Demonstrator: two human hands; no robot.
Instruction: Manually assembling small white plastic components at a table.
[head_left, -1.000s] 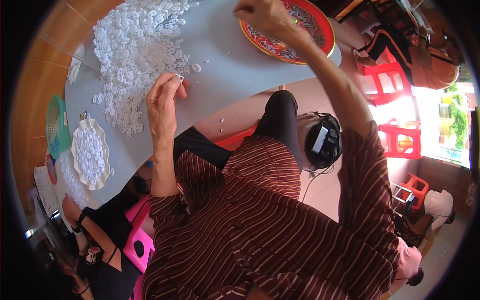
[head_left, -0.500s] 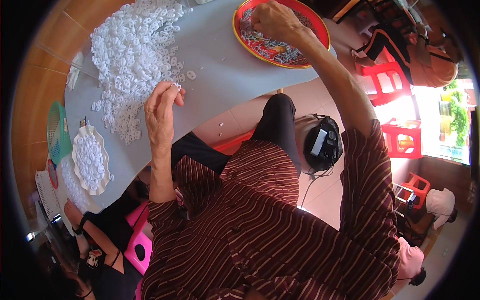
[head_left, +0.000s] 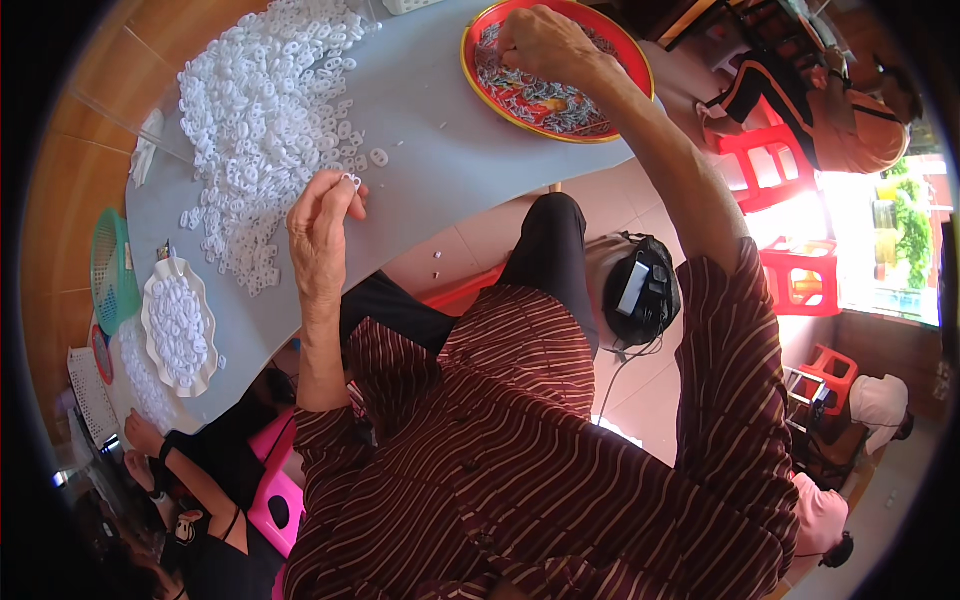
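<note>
My left hand is closed, pinching a small white plastic piece with holes between thumb and fingers, just off the near edge of a big heap of similar white pieces. Over a round red tray with a yellow rim, my right hand reaches down with its fingers bent together. Many small grey metal pins, like screws or nails, lie in that tray. Whatever the right fingertips hold, if anything, is too small to make out. A few loose white pieces rest beside the heap.
On the left of the grey table stands a white scalloped dish of white pieces, near a green basket. A co-worker's hand is at the lower left. Red stools and a black bag are to the right.
The view has shifted slightly. My left hand still pinches the white piece, and my right hand stays over the pins in the tray.
</note>
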